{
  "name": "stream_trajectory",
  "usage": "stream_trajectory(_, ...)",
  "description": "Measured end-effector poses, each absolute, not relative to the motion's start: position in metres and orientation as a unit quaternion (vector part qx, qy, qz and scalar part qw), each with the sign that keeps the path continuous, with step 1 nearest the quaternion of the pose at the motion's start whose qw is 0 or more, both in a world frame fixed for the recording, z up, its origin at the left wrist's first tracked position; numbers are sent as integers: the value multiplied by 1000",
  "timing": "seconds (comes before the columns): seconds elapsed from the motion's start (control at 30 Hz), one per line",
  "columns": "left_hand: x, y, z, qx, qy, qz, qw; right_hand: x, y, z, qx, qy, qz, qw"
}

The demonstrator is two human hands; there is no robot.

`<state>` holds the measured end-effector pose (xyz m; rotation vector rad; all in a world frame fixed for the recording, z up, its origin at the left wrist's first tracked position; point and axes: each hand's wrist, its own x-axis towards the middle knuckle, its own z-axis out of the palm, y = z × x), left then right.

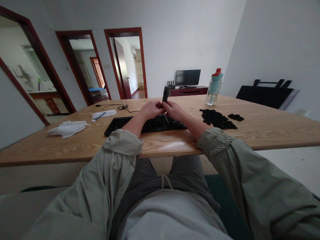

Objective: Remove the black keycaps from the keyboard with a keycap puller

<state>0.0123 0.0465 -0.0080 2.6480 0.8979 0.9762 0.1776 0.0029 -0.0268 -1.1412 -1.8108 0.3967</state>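
A black keyboard (114, 126) lies on the table in front of me, partly hidden under my forearms and hands. Above it, both hands meet around a black, narrow, flat-sided tool (165, 94) that points upward; its lower end is hidden by fingers, so its exact kind is unclear. My right hand (175, 111) has its fingers closed at the tool's base. Against it, my left hand (151, 110) pinches with bent fingers at the same spot. To the right of the keyboard, loose black keycaps (216, 119) lie in a spread-out patch, with a smaller cluster (235, 117) beside it.
Crumpled white tissue (68, 128) lies on the left of the wooden table (166, 144). Behind it, a blue-and-white stick (98, 116) rests on another tissue (109, 113). A black cable (123, 107) curls behind the keyboard. A water bottle (214, 88) stands at the back right.
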Motion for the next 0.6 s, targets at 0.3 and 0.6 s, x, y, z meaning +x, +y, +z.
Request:
stream_trajectory(0.3, -8, 55, 4, 820, 414, 394, 36, 183, 2, -31, -548, -779, 39, 302)
stream_trajectory(0.6, -29, 65, 3, 784, 452, 423, 56, 183, -2, -31, -567, -797, -26, 207)
